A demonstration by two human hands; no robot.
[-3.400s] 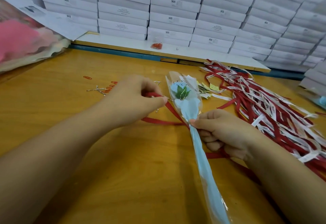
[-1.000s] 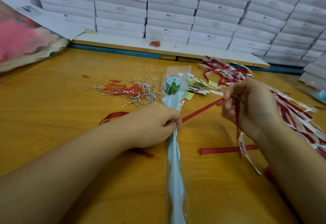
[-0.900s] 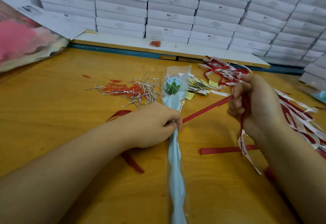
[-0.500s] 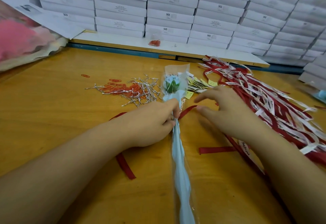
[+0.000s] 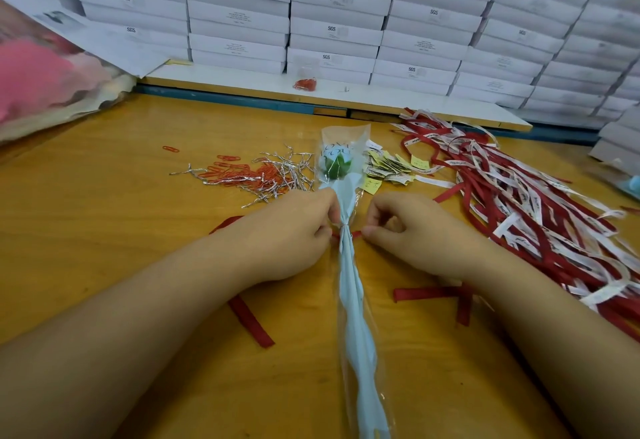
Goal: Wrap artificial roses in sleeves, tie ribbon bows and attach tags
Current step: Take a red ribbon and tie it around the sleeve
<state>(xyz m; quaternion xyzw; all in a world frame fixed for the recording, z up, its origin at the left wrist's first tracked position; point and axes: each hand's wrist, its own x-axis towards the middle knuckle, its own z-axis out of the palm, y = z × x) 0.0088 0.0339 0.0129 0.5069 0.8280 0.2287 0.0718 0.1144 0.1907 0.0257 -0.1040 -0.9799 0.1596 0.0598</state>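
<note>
On the wooden table [image 5: 104,231] before white boxes [image 5: 332,30], pinching the red ribbon [image 5: 251,321] either side of the sleeved rose [image 5: 349,283], left hand [image 5: 291,241] and right hand [image 5: 408,234] curled, knuckles up.

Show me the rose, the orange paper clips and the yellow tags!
rose [image 5: 336,167]: head view, on its green leaves.
orange paper clips [image 5: 228,171]: head view, middle of the pile.
yellow tags [image 5: 388,165]: head view, middle of the heap.
</note>
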